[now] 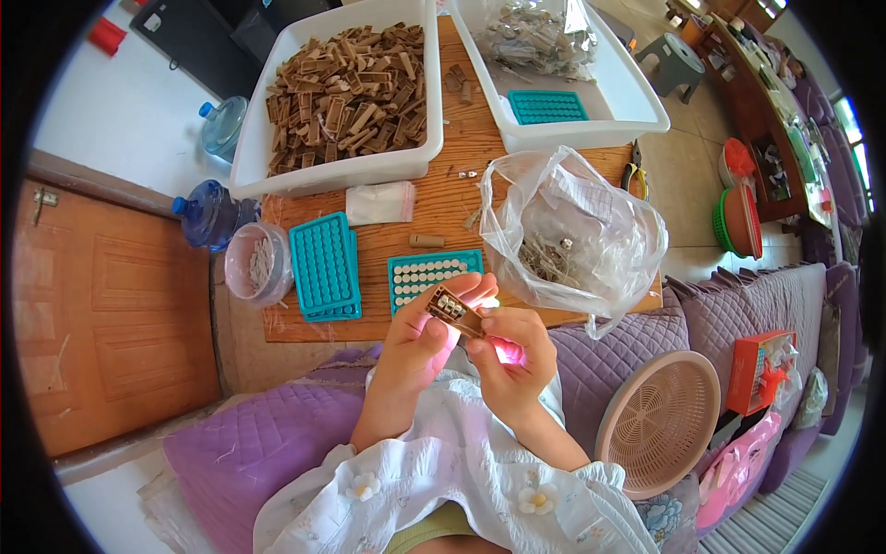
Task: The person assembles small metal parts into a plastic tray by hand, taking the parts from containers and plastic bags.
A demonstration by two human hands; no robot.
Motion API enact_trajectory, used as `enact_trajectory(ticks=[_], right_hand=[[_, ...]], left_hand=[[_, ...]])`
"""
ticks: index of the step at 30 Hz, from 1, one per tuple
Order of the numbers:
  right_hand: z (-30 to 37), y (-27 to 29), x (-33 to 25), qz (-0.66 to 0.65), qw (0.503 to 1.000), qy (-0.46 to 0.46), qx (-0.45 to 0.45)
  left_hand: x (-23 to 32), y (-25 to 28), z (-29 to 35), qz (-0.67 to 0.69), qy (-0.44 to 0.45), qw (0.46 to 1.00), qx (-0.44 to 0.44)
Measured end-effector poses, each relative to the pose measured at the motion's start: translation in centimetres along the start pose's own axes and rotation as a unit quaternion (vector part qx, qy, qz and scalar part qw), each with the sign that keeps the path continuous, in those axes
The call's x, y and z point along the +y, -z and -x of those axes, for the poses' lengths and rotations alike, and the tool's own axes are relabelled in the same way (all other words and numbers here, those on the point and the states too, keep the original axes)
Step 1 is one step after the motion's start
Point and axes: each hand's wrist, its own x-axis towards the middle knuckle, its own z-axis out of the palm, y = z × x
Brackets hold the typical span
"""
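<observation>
Both hands hold a small brown rectangular casing point(469, 322) just in front of the table's near edge. Shiny silver metal pieces sit inside its open side. My left hand point(415, 337) grips the casing's left end between thumb and fingers. At the other end, my right hand point(513, 355) pinches it. Bright light with a pink glow shows around the fingers. Right behind the hands lies a turquoise tray point(434, 258) with rows of white round pieces. A single brown casing point(426, 241) rests beyond that tray. To the right stands an open clear plastic bag point(591, 217) containing small metal parts.
A white bin point(360, 174) heaped with brown casings point(355, 92) stands far left; another white bin point(600, 135) holds bagged parts. Stacked turquoise trays point(321, 263), a pink-rimmed tub point(235, 268), a small plastic pouch point(378, 203) and pliers point(635, 175) lie around. A round basket point(660, 425) leans on the sofa.
</observation>
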Motion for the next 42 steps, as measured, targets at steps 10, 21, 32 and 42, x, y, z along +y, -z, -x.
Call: enact_trajectory(ticks=[10,21,32,42], right_hand=[[0.9,-1.0,-0.8,0.019,0.999,0.024,-0.035],[1.7,-1.0,-1.0,-0.082,0.991,-0.094,-0.038],[1.9,-1.9,-1.2,-0.112,0.979,-0.164,-0.052],[0.8,-2.2,-0.6,-0.161,0.935,-0.274,-0.157]], left_hand=[[-0.5,1.1,1.8,0.239,0.000,0.971,-0.003],[0.7,1.6,2.7,0.173,-0.015,0.984,0.032],[1.3,1.8,2.9,0.271,-0.016,0.962,0.008],[1.2,3.4,3.5,0.287,-0.029,0.957,0.008]])
